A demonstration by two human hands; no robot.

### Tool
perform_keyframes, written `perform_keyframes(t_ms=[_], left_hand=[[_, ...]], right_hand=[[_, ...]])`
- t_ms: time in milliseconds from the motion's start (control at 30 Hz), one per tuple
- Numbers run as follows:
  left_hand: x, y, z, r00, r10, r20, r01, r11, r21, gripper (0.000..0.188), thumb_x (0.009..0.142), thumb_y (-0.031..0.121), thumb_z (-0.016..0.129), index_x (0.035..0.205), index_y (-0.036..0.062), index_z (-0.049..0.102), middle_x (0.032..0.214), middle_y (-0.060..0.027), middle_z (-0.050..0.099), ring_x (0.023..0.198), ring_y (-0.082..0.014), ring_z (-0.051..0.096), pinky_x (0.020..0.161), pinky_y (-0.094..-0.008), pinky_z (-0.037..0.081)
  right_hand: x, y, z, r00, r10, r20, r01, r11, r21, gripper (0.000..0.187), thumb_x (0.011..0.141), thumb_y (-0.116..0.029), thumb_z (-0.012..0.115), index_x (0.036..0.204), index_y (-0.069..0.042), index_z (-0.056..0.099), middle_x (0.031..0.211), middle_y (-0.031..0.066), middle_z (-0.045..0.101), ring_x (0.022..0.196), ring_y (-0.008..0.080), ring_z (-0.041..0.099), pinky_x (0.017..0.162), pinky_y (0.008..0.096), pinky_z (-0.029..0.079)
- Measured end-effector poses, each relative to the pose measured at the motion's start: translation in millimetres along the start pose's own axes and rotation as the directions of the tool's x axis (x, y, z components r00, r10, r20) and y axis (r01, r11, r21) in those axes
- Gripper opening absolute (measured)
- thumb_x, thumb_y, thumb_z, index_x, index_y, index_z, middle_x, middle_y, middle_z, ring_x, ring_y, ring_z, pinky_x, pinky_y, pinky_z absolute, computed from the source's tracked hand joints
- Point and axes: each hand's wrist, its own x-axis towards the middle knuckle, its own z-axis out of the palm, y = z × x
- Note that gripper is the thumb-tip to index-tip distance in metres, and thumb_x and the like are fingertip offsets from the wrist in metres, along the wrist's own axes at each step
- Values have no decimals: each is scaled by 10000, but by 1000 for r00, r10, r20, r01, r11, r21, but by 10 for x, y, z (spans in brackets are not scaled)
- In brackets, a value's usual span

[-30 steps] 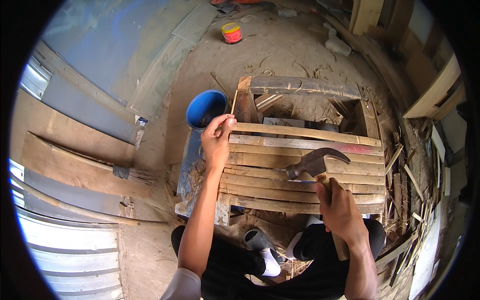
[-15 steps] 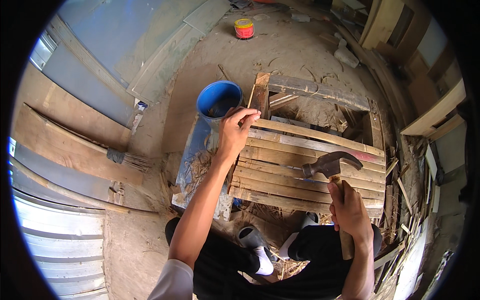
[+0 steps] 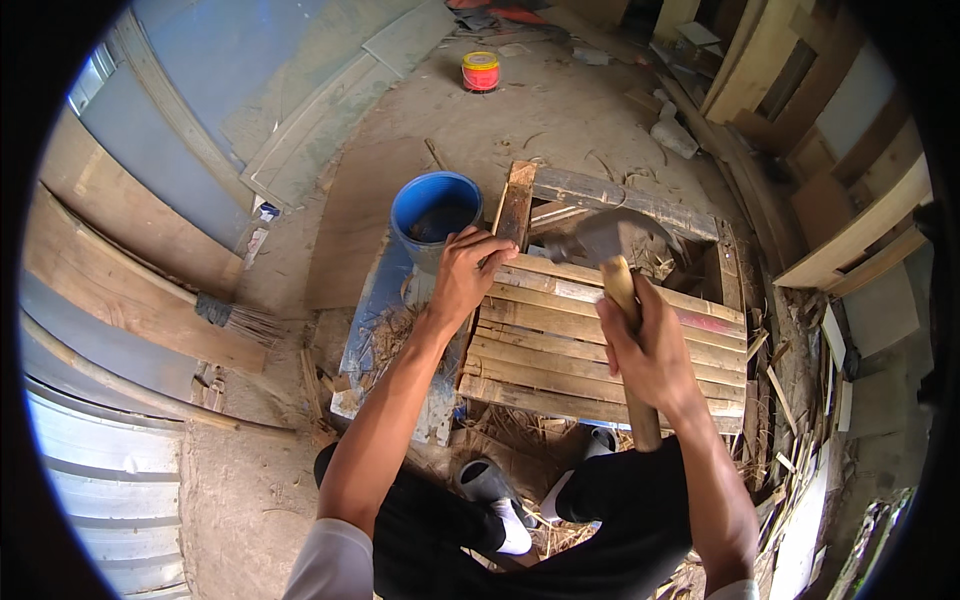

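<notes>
A wooden frame (image 3: 517, 210) lies in front of me, its near part covered by several pale slats (image 3: 540, 345) laid side by side. At the left end of the farthest slat (image 3: 560, 270), my left hand (image 3: 468, 270) is closed in a pinch, its fingertips over the wood. Whether they hold anything small is hidden. My right hand (image 3: 650, 350) is wrapped round the wooden handle of a claw hammer (image 3: 620, 285). The hammer's head is raised over the frame's far opening and smeared by motion.
A blue bucket (image 3: 398, 222) stands left of the frame. Farther off sits a red pail (image 3: 480, 77) with a yellow lid. A broom (image 3: 245, 320) leans along boards on the left. Wood scraps (image 3: 785, 400) lie at the right, and my feet are just below the frame.
My right hand has lifted the hammer up and to the left, toward the frame's far side. The left hand stays at the slat's end. The whole view has shifted slightly.
</notes>
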Motion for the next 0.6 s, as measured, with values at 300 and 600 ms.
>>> perform_keyframes(t_ms=[300, 600], left_hand=[[-55, -63, 1, 996, 67, -54, -60, 992, 114, 37, 780, 68, 725, 813, 81, 717, 785, -5, 674, 792, -203, 547, 728, -369, 387], [-55, -43, 17, 997, 57, -57, -50, 992, 113, 58, 802, 101, 719, 857, 101, 739, 769, 7, 667, 766, -196, 520, 729, -353, 388]], right_hand=[[337, -116, 514, 996, -92, -13, 89, 980, -179, 260, 927, -151, 571, 973, 96, 506, 675, 294, 604, 665, 458, 634, 541, 473, 475], [397, -58, 535, 987, -138, -88, 111, 959, -259, 253, 939, -160, 556, 992, 70, 464, 668, 290, 594, 653, 480, 613, 533, 494, 464]])
